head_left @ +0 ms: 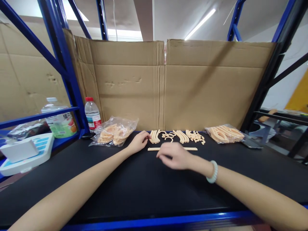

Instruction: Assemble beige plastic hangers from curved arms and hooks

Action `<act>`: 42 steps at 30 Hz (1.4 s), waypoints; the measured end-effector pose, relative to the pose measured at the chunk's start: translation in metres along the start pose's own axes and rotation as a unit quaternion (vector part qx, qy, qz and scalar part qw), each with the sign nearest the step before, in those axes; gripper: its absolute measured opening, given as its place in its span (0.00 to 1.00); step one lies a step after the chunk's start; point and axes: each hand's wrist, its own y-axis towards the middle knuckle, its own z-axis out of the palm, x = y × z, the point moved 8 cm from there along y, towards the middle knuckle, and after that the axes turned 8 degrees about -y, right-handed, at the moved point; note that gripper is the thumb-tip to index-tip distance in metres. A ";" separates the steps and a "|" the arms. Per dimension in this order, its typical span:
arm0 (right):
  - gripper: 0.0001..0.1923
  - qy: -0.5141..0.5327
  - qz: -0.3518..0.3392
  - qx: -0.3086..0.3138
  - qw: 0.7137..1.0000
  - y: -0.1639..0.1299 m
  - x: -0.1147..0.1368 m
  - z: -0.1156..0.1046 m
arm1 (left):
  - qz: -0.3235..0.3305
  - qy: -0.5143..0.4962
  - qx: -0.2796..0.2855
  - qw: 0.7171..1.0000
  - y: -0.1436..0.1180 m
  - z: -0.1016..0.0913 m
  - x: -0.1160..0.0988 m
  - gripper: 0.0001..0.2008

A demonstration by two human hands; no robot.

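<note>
Several beige plastic strips and curved pieces [178,136] lie in a row on the black tabletop [134,186] in front of a cardboard wall. A straight beige strip [191,149] lies just in front of them, partly hidden by my right hand [174,156], which hovers over it with fingers loosely bent and a pale bead bracelet at the wrist. My left hand [137,142] rests on the table, its fingertips touching the leftmost curved pieces [154,136]. Whether either hand pinches a piece is not clear.
A clear bag of beige parts [114,131] lies at the left and another bag [225,133] at the right. Behind the left bag stand a water bottle [92,114] and a juice bottle [59,120]. A white-blue scale [25,152] sits far left, a dark phone [251,144] at the right.
</note>
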 end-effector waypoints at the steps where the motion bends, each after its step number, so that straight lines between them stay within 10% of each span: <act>1: 0.09 -0.040 0.073 -0.001 0.997 0.002 -0.031 -0.003 | 0.009 0.010 0.006 1.000 0.000 0.001 -0.002 0.10; 6: 0.12 -0.106 0.206 -0.012 0.973 0.008 -0.138 -0.019 | 0.039 0.052 0.030 0.997 -0.001 0.006 -0.006 0.10; 10: 0.12 -0.117 0.240 0.015 0.964 0.007 -0.176 -0.015 | 0.056 0.072 0.046 0.995 -0.002 0.009 -0.007 0.11; 31: 0.07 -0.041 0.222 0.082 0.971 -0.005 -0.192 0.036 | 0.066 0.107 0.060 0.990 -0.003 0.013 -0.011 0.13; 42: 0.05 0.028 0.237 -0.068 0.969 -0.004 -0.188 0.015 | 0.041 0.122 0.055 0.990 -0.003 0.015 -0.005 0.11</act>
